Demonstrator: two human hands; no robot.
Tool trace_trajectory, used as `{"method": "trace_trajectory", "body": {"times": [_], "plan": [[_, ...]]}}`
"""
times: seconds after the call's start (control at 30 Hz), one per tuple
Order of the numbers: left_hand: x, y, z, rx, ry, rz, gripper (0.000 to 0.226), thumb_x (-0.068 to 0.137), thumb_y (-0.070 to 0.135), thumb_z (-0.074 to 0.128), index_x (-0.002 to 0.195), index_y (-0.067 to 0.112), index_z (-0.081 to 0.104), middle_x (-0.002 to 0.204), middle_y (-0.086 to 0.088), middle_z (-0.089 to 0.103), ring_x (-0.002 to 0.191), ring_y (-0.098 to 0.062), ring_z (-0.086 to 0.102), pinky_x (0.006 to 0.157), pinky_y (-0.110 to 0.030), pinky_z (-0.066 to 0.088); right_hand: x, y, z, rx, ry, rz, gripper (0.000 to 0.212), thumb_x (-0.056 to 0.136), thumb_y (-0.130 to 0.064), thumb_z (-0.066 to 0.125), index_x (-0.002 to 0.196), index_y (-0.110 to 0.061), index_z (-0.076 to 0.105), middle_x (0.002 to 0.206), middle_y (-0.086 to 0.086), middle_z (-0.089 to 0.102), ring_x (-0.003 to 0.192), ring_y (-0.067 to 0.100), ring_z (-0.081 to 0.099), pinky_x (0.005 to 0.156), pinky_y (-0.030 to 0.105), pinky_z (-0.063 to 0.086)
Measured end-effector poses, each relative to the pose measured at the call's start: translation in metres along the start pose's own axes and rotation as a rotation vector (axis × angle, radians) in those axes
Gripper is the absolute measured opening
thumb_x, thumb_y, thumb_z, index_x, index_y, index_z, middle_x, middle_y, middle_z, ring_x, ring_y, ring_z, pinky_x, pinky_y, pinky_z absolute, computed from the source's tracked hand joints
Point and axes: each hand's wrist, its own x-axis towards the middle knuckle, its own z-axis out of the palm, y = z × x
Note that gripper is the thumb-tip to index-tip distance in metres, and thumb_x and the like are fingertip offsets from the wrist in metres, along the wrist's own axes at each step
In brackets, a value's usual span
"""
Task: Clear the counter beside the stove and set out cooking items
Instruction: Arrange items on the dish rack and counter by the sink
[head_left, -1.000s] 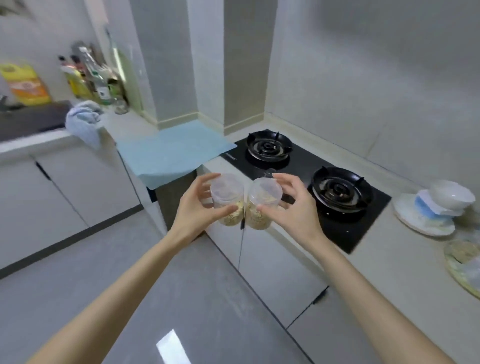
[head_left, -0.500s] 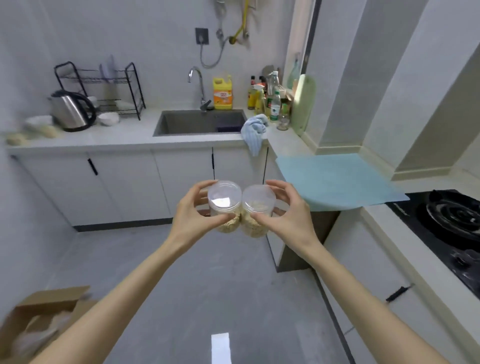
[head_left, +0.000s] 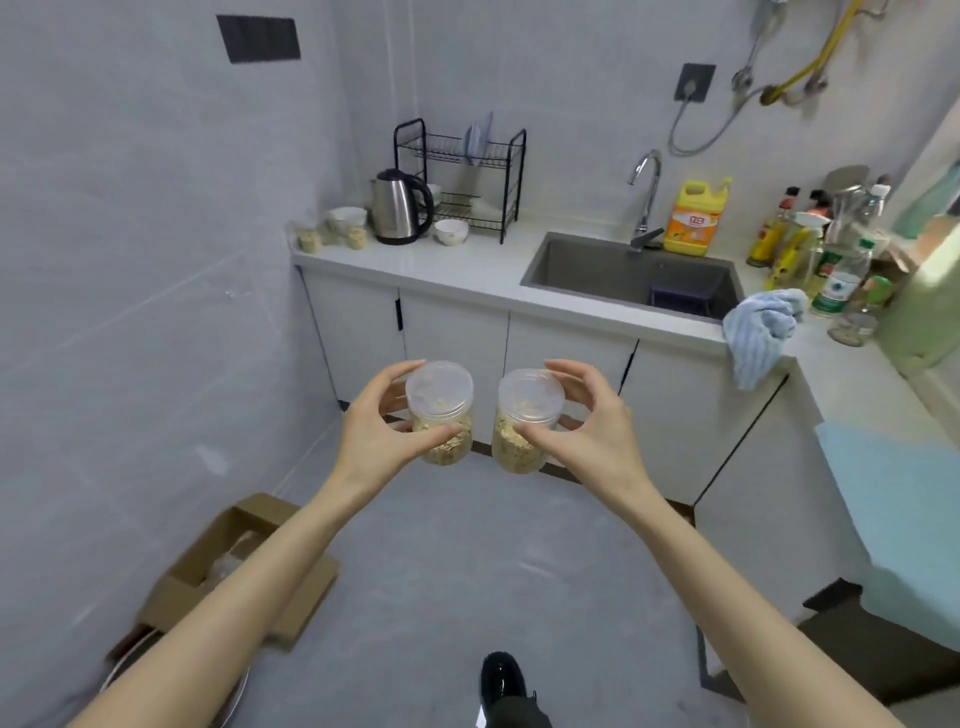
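I carry two clear lidded plastic jars half full of pale grains, one in each hand, at chest height over the grey floor. My left hand (head_left: 376, 428) grips the left jar (head_left: 441, 413) with fingers and thumb curled round it. My right hand (head_left: 592, 431) grips the right jar (head_left: 524, 421) the same way. A small gap separates the jars. Ahead, on the far left end of the white counter (head_left: 467, 270), stand two similar grain jars (head_left: 332, 239) beside a steel kettle (head_left: 397, 208).
A dish rack (head_left: 462, 171), bowls, a sink (head_left: 631, 273) with tap, a yellow detergent bottle (head_left: 691, 215) and several sauce bottles (head_left: 826, 249) line the counter. A blue towel (head_left: 761, 332) hangs off its edge. A light blue mat (head_left: 904, 504) lies at right. An open cardboard box (head_left: 228, 571) sits on the floor at left.
My view has swung left from the stove to the sink counter. Both hands kept their jars, which touched before and are now slightly apart.
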Motion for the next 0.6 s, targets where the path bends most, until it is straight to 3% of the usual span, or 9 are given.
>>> {"method": "trace_trajectory", "body": {"times": [0.1,0.33,0.6], "plan": [[0.045,-0.016,-0.005,0.020,0.062,-0.008,0.071,0.059,0.015,0.090,0.122,0.025,0.058,0.116,0.015,0.062,0.103,0.005,0.059,0.074,-0.012,0.052,0.057,0.017,0.018,0.024,-0.044,-0.020,0.066,0.065,-0.016,0.086,0.123,-0.025,0.055,0.116,-0.013,0.061,0.111,-0.002,0.054,0.088,0.024,0.054],[0.163,-0.038,-0.002,0.033,0.164,-0.051,0.071,0.061,0.017,0.089,0.123,0.027,0.057,0.118,0.013,0.060,0.108,0.001,0.057,0.077,-0.012,0.052,0.196,0.042,0.042,0.059,-0.147,-0.039,0.065,0.066,-0.017,0.085,0.123,-0.024,0.055,0.118,-0.011,0.060,0.113,0.001,0.054,0.092,0.033,0.054],[0.265,-0.065,-0.008,0.022,0.234,-0.070,0.069,0.061,0.016,0.089,0.120,0.030,0.056,0.116,0.017,0.061,0.106,0.001,0.058,0.073,-0.008,0.049,0.319,0.062,0.075,0.032,-0.174,-0.075,0.064,0.065,-0.017,0.085,0.122,-0.023,0.055,0.116,-0.015,0.059,0.111,0.002,0.055,0.086,0.022,0.052]]}}
